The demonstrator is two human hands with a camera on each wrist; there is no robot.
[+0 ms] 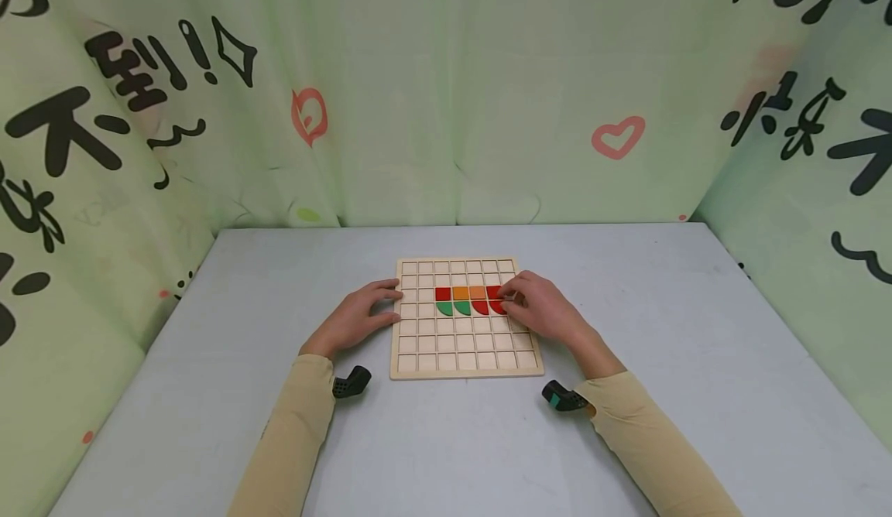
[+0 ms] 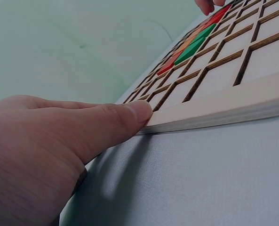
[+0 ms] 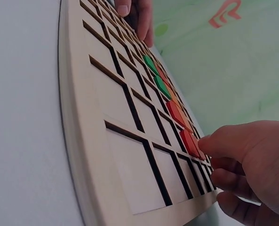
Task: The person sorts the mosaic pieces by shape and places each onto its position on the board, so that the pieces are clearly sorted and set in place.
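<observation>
A wooden grid board [image 1: 467, 372] lies flat on the table. Its upper filled row runs a red square block [image 1: 443, 294], two orange square blocks [image 1: 461, 293], and another red square block [image 1: 493, 292] at the right end. Directly below are two green quarter-round blocks [image 1: 444, 308] and two red quarter-round blocks [image 1: 480, 308]. At the board's left edge, my left hand [image 1: 357, 314] rests with fingers extended, its thumb touching the frame in the left wrist view. My right hand [image 1: 540, 306] has bent fingers and thumb at the right-end red square block, partly covering it.
The board stands on a white table [image 1: 279, 269], with bare cells around the coloured blocks. A pale green curtain [image 1: 453, 99] with dark writing and red hearts hangs behind and along both sides. Black wrist devices [image 1: 353, 381] sit near both sleeves.
</observation>
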